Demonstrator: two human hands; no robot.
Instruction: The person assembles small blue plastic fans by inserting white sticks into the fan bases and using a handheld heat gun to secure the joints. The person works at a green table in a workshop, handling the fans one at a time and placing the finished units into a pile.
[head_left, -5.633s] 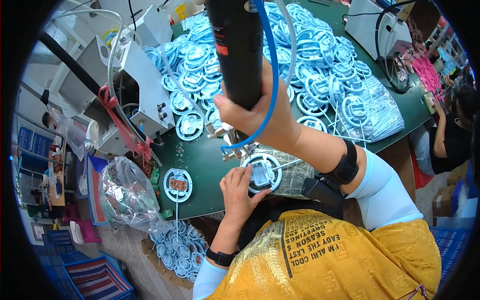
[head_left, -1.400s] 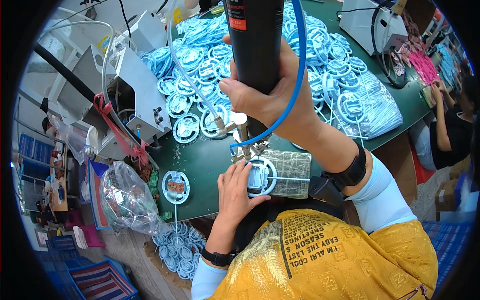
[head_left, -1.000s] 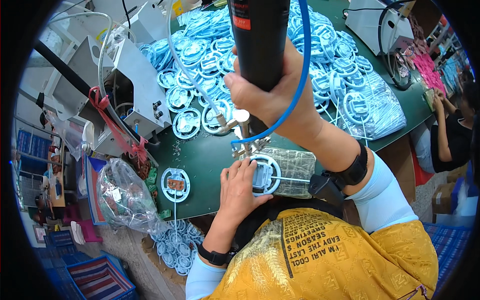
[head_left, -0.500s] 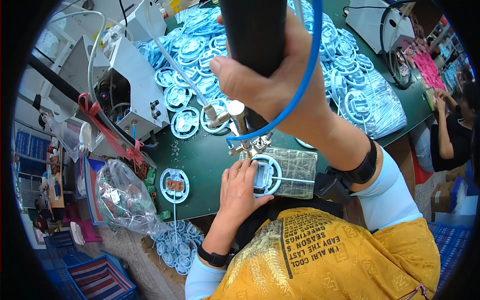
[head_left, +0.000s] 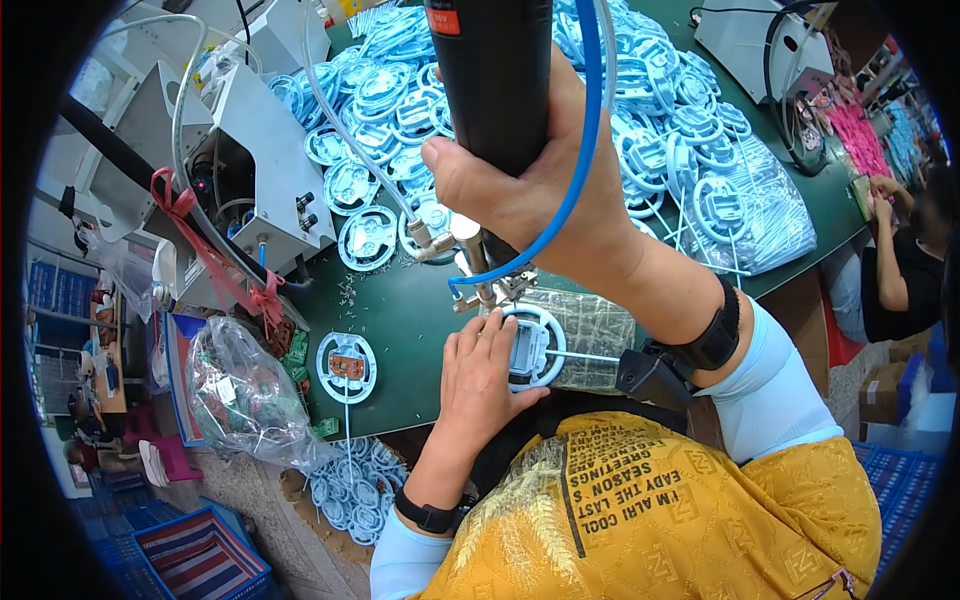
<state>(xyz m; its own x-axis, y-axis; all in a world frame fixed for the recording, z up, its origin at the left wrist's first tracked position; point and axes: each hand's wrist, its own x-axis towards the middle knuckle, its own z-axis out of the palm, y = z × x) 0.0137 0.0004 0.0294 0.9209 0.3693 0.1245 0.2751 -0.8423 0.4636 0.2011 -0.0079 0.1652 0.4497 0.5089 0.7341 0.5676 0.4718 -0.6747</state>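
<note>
In my right hand [head_left: 535, 185] is a black, upright electric screwdriver [head_left: 492, 90], its fingers wrapped round the barrel. A metal feed head [head_left: 468, 240] with a blue hose [head_left: 582, 170] is fixed at its lower end. The tip stands by the far left rim of a light blue plastic wheel [head_left: 546, 342]; I cannot tell whether it touches. My left hand [head_left: 474, 372] grips this wheel's left side, fingers together and thumb along the near edge. The wheel, with a thin stem pointing right, lies over a taped pad [head_left: 595, 330]. Left of it lies another wheel [head_left: 323, 385] carrying a brown circuit board [head_left: 347, 367].
Wheels [head_left: 380, 95] are heaped at the table's back. A grey machine [head_left: 265, 165] and a plastic bag of circuit boards [head_left: 235, 385] stand left. More wheels [head_left: 350, 500] lie below the table edge. A co-worker [head_left: 905, 260] sits at far right.
My right hand and the screwdriver's upper part have shifted a little left, with the blue hose. My left hand and the gripped wheel stay almost in place.
</note>
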